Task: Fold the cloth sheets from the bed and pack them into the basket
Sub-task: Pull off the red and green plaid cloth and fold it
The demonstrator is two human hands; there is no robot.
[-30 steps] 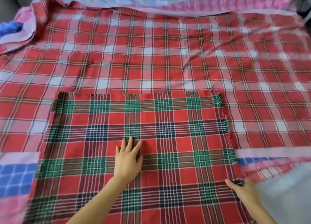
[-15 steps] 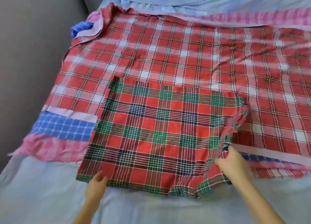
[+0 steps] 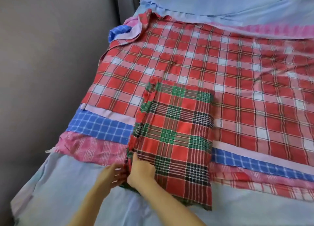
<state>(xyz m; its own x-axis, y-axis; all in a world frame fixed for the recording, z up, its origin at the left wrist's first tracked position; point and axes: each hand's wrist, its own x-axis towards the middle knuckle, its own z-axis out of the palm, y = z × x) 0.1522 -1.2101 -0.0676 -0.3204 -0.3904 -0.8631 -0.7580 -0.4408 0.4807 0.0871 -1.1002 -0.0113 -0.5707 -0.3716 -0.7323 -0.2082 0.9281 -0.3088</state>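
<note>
The red-and-green plaid cloth (image 3: 176, 141) lies folded into a tall, narrow strip near the front of the bed, its long left edge bunched and ruffled where the layers meet. The right hand (image 3: 141, 173) rests on its lower left corner with the fingers curled over the edge, gripping the fabric there. The left hand (image 3: 113, 174) sits just beside it at the same corner, fingertips touching the edge; whether it pinches the cloth or only touches it cannot be told. Under the strip's upper half spreads a large red-and-white checked sheet (image 3: 220, 69), unfolded and covering most of the bed. Beneath that, a blue checked sheet (image 3: 103, 129) with a pale lilac border shows on both sides of the strip, and a pink checked sheet (image 3: 95, 149) peeks out below it. All of them lie on the pale blue bed cover (image 3: 68, 191), which is bare along the near edge. A grey wall (image 3: 42, 56) runs along the left side of the bed. No basket can be seen.
</note>
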